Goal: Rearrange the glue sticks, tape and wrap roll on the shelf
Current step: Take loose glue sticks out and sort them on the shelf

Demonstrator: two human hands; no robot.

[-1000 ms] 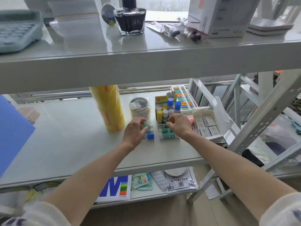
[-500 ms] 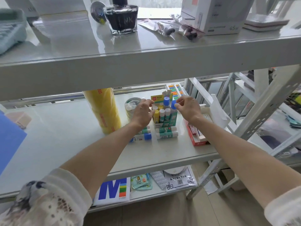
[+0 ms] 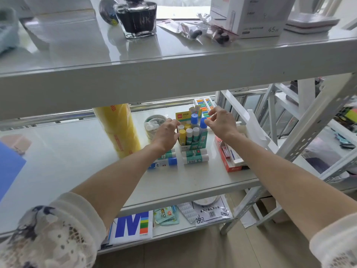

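presently both hands sit at the glue stick box (image 3: 194, 145) on the middle shelf (image 3: 77, 161). the left hand (image 3: 167, 133) rests against the box's left side, fingers loosely curled, touching the white caps of the upright glue sticks (image 3: 189, 133); whether it grips one cannot be told. the right hand (image 3: 220, 122) hovers at the box's right, fingertips at a blue cap (image 3: 202, 120), grip likewise unclear. more glue sticks (image 3: 195, 156) lie flat just in front of the box. the yellow wrap roll (image 3: 117, 130) stands upright, left of the hands. a tape roll (image 3: 153, 125) sits between the wrap roll and the box. an ink bottle (image 3: 138, 17) stands on the upper shelf.
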